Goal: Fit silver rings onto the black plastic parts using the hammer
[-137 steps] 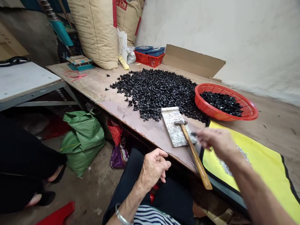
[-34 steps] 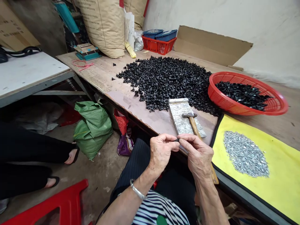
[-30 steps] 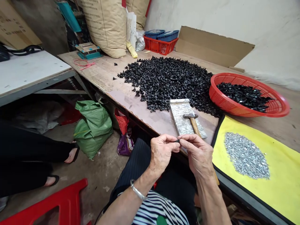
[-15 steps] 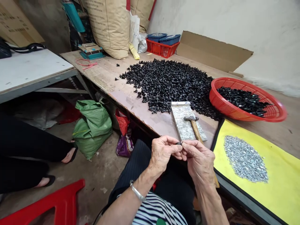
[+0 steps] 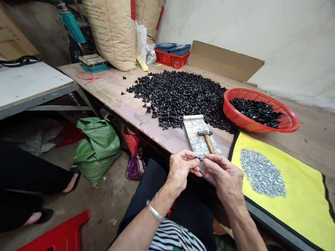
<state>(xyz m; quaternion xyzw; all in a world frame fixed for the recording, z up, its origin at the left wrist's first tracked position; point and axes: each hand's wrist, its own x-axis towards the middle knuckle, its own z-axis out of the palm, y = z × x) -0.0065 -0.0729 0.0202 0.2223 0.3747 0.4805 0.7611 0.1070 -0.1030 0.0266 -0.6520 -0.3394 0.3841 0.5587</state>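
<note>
Between the thumb and index finger of my left hand [image 5: 179,170] is a small black part [image 5: 199,158], mostly covered by the fingertips. My right hand [image 5: 227,177] meets it from the right, thumb and index finger closed at the part's edge; whether they hold a small piece of their own is hidden. Just beyond both hands, a hammer [image 5: 209,143] with a wooden handle lies on a worn silvery block [image 5: 191,129]. Behind the block spreads a large pile of similar black parts [image 5: 180,96].
Right of the pile stands a red plastic basket [image 5: 261,127] holding more black parts. Small shiny metal pieces [image 5: 263,172] lie heaped on a yellow cloth [image 5: 300,202]. A green sack [image 5: 99,150] sits on the floor, near another person's legs [image 5: 34,170].
My view has shifted slightly, so the table's things appear further left. The hands stay together at the black part, with the right hand's fingers drawn a little back from the left's.
</note>
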